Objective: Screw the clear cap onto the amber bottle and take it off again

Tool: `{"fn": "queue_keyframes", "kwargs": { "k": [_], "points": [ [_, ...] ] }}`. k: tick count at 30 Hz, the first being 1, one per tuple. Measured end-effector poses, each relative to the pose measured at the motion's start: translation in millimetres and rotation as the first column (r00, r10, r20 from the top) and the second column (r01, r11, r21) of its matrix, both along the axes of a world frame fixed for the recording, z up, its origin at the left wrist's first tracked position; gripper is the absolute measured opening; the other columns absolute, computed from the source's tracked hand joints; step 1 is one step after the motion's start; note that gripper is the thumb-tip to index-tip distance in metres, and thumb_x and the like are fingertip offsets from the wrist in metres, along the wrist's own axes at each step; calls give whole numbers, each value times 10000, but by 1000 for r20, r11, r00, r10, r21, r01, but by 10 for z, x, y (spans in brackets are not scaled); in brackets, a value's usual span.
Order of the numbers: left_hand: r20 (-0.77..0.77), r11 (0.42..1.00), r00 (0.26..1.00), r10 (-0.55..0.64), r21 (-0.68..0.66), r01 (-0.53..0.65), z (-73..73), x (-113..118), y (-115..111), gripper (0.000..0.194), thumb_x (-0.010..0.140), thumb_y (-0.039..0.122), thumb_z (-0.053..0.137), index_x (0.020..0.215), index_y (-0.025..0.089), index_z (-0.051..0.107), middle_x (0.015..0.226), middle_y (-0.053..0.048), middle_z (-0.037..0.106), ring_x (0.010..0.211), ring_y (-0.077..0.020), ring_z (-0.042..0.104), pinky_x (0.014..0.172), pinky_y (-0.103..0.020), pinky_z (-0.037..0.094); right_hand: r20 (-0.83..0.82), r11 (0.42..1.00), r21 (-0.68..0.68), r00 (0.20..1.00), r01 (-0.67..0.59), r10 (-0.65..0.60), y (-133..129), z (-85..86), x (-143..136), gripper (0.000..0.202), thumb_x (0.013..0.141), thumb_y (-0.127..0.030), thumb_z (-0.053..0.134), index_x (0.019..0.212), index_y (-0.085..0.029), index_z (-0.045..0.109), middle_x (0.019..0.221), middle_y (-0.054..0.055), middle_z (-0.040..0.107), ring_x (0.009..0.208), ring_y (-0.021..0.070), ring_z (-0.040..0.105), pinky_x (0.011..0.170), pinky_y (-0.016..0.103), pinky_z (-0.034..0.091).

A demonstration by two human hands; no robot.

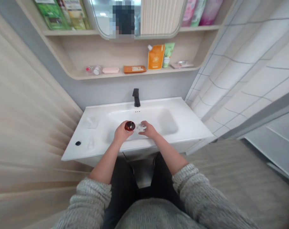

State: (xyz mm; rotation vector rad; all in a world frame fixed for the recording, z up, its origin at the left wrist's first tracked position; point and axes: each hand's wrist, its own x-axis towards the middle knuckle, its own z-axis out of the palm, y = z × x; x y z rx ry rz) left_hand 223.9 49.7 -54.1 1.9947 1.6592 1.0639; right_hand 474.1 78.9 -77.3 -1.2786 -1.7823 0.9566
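Note:
My left hand (pixel 120 133) is wrapped around a dark amber bottle (pixel 129 126), whose rounded shoulder and small open neck face up toward me. Close beside it, my right hand (pixel 150 129) grips a small clear see-through object (pixel 141 128); its exact kind is hard to make out. Both hands are over the front part of the white washbasin (pixel 169 118). On the counter to the left lie a small black cap-like piece (pixel 78 143) and a faint clear item (pixel 91 142), possibly a small bottle.
A black faucet (pixel 136 98) rises behind the basin. Above it, a wall shelf (pixel 132 75) carries an orange pouch (pixel 156 57), a green tube (pixel 168 54), an orange packet (pixel 134 69), a pink case (pixel 111 70) and small clear bottles (pixel 96 70). A pale curtain (pixel 27 127) hangs at left.

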Motion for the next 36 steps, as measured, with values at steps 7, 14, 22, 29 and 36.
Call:
{"fn": "queue_keyframes", "kwargs": {
  "k": [7, 14, 22, 29, 36],
  "points": [
    [-184, 1000, 983, 3, 26, 1, 1, 32, -10, 766, 747, 318, 938, 1450, 231, 644, 1419, -137, 742, 1274, -366, 719, 1110, -429, 547, 70, 999, 41, 997, 14, -17, -53, 50, 2, 785, 602, -249, 994, 1313, -268, 662, 1200, 64, 772, 1027, 252, 735, 889, 376, 612],
    [-373, 998, 926, 48, 52, -31, 68, 43, -41, 732, 797, 331, 878, 1480, 253, 626, 1427, -113, 745, 1274, -346, 711, 1126, -445, 521, 98, 998, 57, 995, 19, -24, -93, 89, 8, 803, 645, -323, 1006, 1368, -273, 660, 1205, 62, 783, 1056, 248, 755, 896, 361, 609],
    [-435, 992, 894, 108, 107, -68, 79, 63, -75, 678, 834, 292, 804, 1489, 258, 633, 1406, -123, 748, 1268, -354, 686, 1135, -478, 468, 100, 998, 62, 995, 11, -18, -90, 73, 4, 822, 639, -308, 1019, 1389, -276, 682, 1192, 60, 791, 1044, 240, 751, 889, 346, 605],
    [-459, 990, 881, 115, 122, -66, 108, 64, -110, 686, 825, 208, 754, 1498, 269, 637, 1457, -122, 719, 1315, -355, 644, 1164, -496, 422, 119, 997, 71, 993, 10, -19, -88, 56, 7, 847, 639, -310, 1027, 1411, -265, 683, 1195, 65, 792, 1029, 242, 747, 923, 357, 596],
    [-472, 989, 874, 114, 137, -55, 80, 65, -89, 688, 836, 185, 722, 1514, 273, 641, 1461, -131, 709, 1335, -360, 627, 1157, -506, 414, 117, 997, 79, 993, -7, -2, -56, 5, 25, 852, 641, -315, 1029, 1420, -267, 687, 1203, 67, 790, 1054, 248, 748, 940, 358, 598]
  ]
}}
